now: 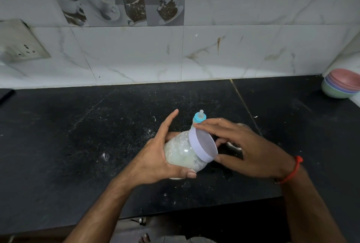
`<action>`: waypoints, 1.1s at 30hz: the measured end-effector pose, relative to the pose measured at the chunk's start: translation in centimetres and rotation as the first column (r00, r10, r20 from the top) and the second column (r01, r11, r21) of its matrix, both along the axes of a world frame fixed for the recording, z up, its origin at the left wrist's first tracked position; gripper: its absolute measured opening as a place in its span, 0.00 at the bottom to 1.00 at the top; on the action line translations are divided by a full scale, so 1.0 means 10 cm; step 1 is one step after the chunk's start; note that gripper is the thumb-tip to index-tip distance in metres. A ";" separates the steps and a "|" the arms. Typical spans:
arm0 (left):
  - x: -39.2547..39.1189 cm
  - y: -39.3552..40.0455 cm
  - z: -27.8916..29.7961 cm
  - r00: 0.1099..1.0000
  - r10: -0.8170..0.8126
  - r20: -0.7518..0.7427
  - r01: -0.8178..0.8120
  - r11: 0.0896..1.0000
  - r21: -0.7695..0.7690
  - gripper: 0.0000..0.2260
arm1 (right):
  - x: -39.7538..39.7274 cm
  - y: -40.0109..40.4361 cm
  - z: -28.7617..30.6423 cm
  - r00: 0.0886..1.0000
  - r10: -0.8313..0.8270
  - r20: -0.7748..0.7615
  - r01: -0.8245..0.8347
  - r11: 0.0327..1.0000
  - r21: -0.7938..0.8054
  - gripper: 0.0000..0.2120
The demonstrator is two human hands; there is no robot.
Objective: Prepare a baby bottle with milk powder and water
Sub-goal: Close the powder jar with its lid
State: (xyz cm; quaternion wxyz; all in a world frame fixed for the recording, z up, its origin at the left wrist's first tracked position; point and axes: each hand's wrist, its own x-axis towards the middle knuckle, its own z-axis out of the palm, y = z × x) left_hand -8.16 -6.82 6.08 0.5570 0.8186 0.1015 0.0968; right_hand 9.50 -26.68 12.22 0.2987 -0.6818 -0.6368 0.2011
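Left hand (pixel 155 157) grasping powder jar (pixel 181 155), tilted, lidded mouth toward right hand (pixel 247 149) gripping white lid (pixel 202 145); baby bottle (pixel 199 118) just beyond both hands.

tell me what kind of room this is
Most likely a home kitchen: a black speckled stone countertop against white marble-look wall tiles, coffee-cup picture tiles, and stacked pastel plastic bowls in the corner.

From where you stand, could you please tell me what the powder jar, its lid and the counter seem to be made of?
Jar: clear, probably plastic; the white powder shows through its glossy wall.
Lid: matte, opaque pale lilac, most likely plastic, thin-walled.
Counter: dark speckled polished stone, possibly granite, with a seam line and faint sheen.
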 end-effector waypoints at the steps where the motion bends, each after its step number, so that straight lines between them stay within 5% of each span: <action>1: 0.01 0.02 0.00 1.000 -0.009 -0.001 0.008 1.000 -0.025 0.63 | 0.00 -0.01 0.02 1.000 0.022 -0.018 -0.022 1.000 0.009 0.34; 4: 0.03 0.05 0.03 0.999 -0.050 -0.011 0.049 0.995 -0.082 0.62 | 0.02 -0.01 0.06 1.000 0.008 0.008 -0.008 1.000 0.020 0.34; 7: 0.06 0.06 0.06 0.998 -0.062 -0.002 0.061 0.991 -0.115 0.60 | -0.05 0.05 0.07 0.981 -0.186 0.063 0.184 0.982 0.034 0.34; 12: 0.12 0.03 0.10 0.994 -0.108 0.010 0.108 0.976 -0.188 0.57 | -0.15 0.11 0.05 0.819 -0.508 0.266 0.477 0.861 0.175 0.43; 15: 0.12 0.06 0.13 0.990 -0.143 -0.008 0.136 0.953 -0.271 0.54 | -0.04 0.02 0.10 0.974 -0.189 0.125 0.172 0.976 0.129 0.36; 17: 0.12 0.05 0.15 0.981 -0.192 -0.023 0.174 0.929 -0.326 0.50 | 0.01 -0.01 0.09 0.997 0.012 0.074 -0.022 0.989 0.146 0.31; 21: 0.12 0.03 0.14 0.975 -0.218 -0.049 0.183 0.907 -0.380 0.48 | -0.18 0.15 -0.12 0.956 -0.258 0.141 0.203 0.926 0.319 0.29; 23: 0.12 0.02 0.11 0.974 -0.219 -0.058 0.182 0.907 -0.380 0.47 | -0.26 0.19 -0.12 0.933 -0.344 0.106 0.314 0.922 0.228 0.37; 25: 0.11 0.06 0.10 0.973 -0.217 -0.078 0.169 0.902 -0.398 0.48 | -0.22 0.15 -0.07 0.949 -0.308 0.067 0.294 0.942 0.162 0.39; 29: 0.07 0.15 0.13 0.946 -0.312 -0.085 0.232 0.837 -0.495 0.45 | -0.12 0.06 0.04 0.997 -0.019 0.080 0.003 0.982 0.187 0.32; 33: 0.08 0.10 0.16 0.933 -0.352 -0.072 0.270 0.819 -0.506 0.42 | -0.28 0.16 -0.06 0.898 -0.381 0.219 0.349 0.922 0.170 0.36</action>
